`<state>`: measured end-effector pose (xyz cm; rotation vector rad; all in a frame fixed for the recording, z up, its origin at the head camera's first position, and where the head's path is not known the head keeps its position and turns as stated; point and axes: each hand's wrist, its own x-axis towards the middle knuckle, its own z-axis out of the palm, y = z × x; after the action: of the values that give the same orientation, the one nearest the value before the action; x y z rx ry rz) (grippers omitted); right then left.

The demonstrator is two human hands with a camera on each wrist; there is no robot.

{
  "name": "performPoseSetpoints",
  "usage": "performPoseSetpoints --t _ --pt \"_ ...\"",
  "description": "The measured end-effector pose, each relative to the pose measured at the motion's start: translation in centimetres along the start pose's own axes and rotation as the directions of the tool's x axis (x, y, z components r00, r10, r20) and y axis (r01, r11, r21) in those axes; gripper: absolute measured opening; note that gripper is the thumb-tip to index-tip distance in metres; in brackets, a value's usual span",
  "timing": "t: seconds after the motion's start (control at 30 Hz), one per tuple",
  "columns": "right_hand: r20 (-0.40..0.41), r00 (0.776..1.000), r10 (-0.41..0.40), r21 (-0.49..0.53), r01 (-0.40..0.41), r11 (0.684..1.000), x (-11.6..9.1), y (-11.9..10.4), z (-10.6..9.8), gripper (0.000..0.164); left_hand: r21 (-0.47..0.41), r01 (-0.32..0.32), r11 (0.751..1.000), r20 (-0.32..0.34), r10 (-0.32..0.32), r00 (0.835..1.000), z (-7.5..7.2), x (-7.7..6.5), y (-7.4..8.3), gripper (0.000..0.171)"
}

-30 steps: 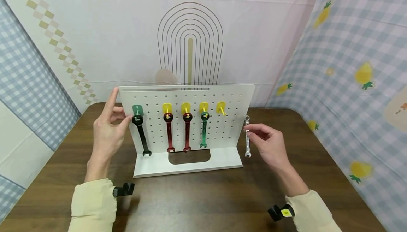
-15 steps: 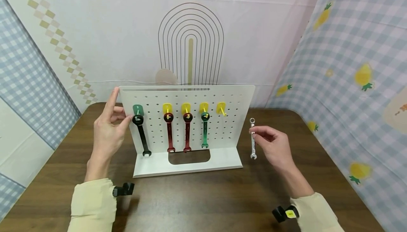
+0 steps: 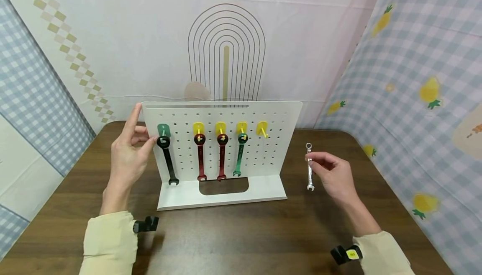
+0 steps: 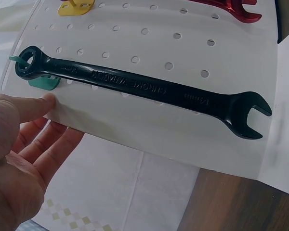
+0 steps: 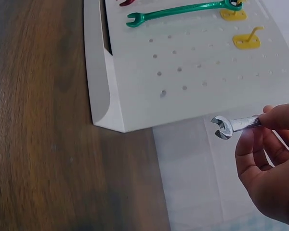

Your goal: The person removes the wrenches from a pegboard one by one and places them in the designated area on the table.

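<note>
A white pegboard [image 3: 263, 153] stands upright on its base. My left hand [image 3: 129, 153] grips its left edge, thumb in front and fingers behind. Close to that thumb a black combination wrench [image 4: 144, 89] hangs from a green hook [image 3: 163, 129]. Two red wrenches [image 3: 201, 160] and a green wrench [image 3: 239, 158] hang from yellow hooks. Another yellow hook [image 3: 262, 128] at the right bears nothing. Right of the board, my right hand [image 3: 335, 176] pinches a small silver combination wrench [image 3: 310, 174] between thumb and fingers, ring end up. In the right wrist view, fingers hide its upper part.
The board stands on a brown wooden table [image 3: 233, 237]. Behind it hangs a pale printed cloth [image 3: 150, 49], and checked cloth [image 3: 406, 111] with fruit prints closes off the right side.
My right hand has moved right and slightly down with the silver wrench, away from the board. The green wrench has swung a little on its hook. The left hand stays in place.
</note>
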<state>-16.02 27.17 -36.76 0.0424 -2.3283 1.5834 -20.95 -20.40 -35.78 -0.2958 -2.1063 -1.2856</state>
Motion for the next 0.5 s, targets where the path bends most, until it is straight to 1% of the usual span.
performPoseSetpoints --t 0.27,0.5 --pt "0.003 1.000 0.022 -0.039 -0.022 0.999 0.0 0.8 -1.2 0.017 -0.004 -0.011 1.000 0.002 0.011 1.000 0.1 0.0 0.0 0.094" --pt "-0.006 0.999 0.040 -0.087 -0.040 0.995 0.0 1.5 -2.1 0.021 0.002 -0.015 1.000 0.004 0.015 1.000 -0.1 0.0 -0.2 0.095"
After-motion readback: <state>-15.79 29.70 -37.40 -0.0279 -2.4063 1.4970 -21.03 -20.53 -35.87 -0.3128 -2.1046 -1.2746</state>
